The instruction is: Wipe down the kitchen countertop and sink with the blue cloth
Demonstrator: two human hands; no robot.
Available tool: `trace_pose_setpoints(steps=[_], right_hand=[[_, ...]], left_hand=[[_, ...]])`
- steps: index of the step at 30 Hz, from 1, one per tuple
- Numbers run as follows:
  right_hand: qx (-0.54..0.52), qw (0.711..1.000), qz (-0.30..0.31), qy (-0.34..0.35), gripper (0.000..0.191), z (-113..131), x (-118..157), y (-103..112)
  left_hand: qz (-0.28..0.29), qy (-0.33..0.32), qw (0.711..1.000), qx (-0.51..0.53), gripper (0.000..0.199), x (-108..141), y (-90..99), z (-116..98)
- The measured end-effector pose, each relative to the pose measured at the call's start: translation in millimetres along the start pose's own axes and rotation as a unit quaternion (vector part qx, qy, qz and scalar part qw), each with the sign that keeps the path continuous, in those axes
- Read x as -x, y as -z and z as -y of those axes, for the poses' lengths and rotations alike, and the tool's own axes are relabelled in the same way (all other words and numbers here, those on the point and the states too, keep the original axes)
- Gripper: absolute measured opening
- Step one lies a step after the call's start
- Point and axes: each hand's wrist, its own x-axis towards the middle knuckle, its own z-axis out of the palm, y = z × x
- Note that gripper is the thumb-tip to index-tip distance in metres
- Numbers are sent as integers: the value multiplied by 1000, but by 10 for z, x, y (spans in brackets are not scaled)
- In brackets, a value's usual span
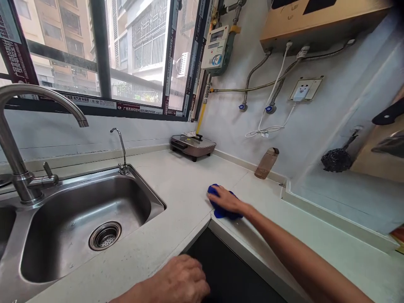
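My right hand [225,198] presses down on a blue cloth [229,213] on the white countertop [186,185], close to the inner corner where the two counter runs meet. The cloth bunches out on both sides of the fingers. My left hand [179,280] is at the bottom of the view, by the counter's front edge. Its fingers are curled in, and nothing shows in them; the fingertips are hidden from me.
Left of the hands is a steel sink [159,204] with a large faucet [47,90] and a thin tap [121,145]. An electric pan [193,146] sits in the back corner. A brown bottle [267,164] leans against the wall. Below the edge is a dark panel [230,269].
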Motion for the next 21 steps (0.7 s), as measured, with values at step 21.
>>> trace_pose_setpoints(steps=[21], right_hand=[[9, 996, -63, 56, 58, -1662, 2158, -102]], left_hand=[[45, 346, 937, 6, 87, 175, 481, 436]])
